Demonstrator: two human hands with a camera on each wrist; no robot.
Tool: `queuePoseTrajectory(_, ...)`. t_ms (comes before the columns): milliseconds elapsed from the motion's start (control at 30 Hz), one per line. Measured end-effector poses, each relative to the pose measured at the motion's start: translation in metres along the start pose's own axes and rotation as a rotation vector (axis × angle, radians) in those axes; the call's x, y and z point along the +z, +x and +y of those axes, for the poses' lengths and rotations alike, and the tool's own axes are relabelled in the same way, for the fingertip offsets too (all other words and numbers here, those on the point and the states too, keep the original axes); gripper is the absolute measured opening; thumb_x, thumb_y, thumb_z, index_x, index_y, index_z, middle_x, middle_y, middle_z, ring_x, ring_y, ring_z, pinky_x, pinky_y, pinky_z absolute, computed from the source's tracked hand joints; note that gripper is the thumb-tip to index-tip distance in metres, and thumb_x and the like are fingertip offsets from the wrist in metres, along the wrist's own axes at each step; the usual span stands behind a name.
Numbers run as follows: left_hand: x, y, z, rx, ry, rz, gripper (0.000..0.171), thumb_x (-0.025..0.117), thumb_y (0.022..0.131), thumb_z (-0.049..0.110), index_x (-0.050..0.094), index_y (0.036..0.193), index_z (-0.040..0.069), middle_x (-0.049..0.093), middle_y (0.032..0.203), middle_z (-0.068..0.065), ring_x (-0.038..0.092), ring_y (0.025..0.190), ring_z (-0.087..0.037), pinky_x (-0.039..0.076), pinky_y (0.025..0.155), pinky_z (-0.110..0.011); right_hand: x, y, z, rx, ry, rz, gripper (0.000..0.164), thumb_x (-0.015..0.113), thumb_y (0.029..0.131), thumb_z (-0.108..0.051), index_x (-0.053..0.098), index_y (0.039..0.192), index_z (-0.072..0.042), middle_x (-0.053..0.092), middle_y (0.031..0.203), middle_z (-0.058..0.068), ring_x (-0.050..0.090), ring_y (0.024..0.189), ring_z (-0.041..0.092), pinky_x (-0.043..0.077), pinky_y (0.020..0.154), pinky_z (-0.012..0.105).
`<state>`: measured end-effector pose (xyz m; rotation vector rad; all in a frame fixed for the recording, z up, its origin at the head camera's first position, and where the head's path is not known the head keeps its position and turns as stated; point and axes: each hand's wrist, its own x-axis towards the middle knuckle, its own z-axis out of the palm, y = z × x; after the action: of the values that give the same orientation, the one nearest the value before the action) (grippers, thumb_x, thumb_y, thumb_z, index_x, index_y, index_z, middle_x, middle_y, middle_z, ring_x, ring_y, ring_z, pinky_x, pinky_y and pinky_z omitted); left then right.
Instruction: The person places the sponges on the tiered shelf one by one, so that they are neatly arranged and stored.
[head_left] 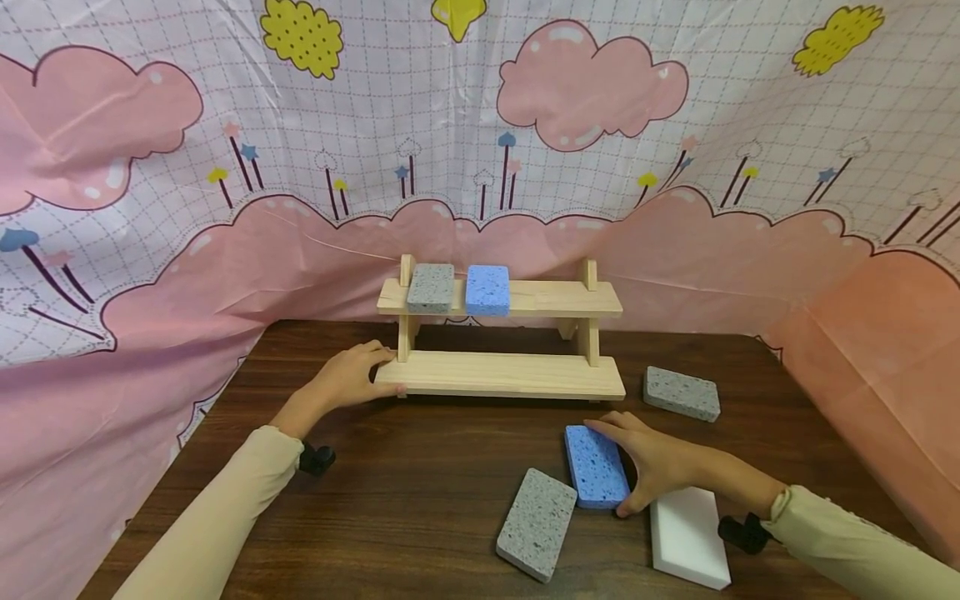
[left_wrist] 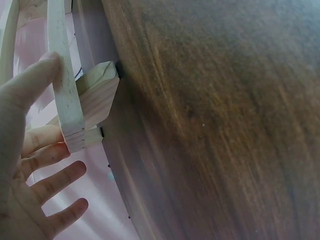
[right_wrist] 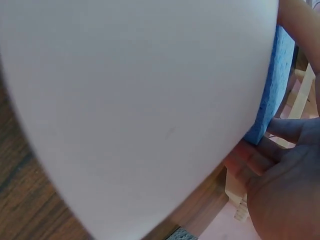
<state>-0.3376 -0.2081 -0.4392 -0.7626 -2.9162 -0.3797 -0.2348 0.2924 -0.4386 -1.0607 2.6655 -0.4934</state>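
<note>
Blue sponge (head_left: 594,468) held by right hand (head_left: 654,457), shelf (head_left: 498,372) held by left hand (head_left: 348,377)

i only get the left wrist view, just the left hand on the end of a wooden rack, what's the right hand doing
Observer: The right hand grips a blue block, with its thumb at the end nearer the person.
Operator: ok, and anything sitting up top
Observer: A gray block rests on the upper shelf, with a second blue one to its right, a gap between them.
Operator: what else is close to that right hand
Observer: A white block lies on the table, just on the near side of it.
</note>
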Motion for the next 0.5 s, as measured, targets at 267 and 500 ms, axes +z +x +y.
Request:
queuePoseTrajectory(267, -0.0003, 0.0002, 0.0002, -0.003, 0.0, -0.001, 0.072, 0.074, 0.087, 0.058, 0.064, 0.138, 0.008, 0.06, 0.137, -0.017, 0.059, 0.127, -0.038, 0.048, 0.103, -0.06, -0.003, 0.0029, 0.0009, -0.002, 0.003, 0.001, 0.118, 0.095, 0.064, -0.051, 0.039, 0.152, 0.003, 0.047, 0.143, 0.01, 0.044, 0.127, 0.022, 0.051, 0.1, 0.05)
queuePoseTrajectory(500, -0.0007, -0.0003, 0.0011, -0.003, 0.002, 0.0, 0.071, 0.074, 0.087, 0.058, 0.065, 0.137, 0.009, 0.061, 0.137, -0.016, 0.059, 0.127, -0.038, 0.049, 0.102, -0.06, -0.0057, 0.0068, 0.0004, -0.026, -0.014, 0.001, 0.115, 0.094, 0.064, -0.051, 0.04, 0.152, 0.0, 0.048, 0.142, 0.007, 0.043, 0.125, 0.02, 0.051, 0.099, 0.047)
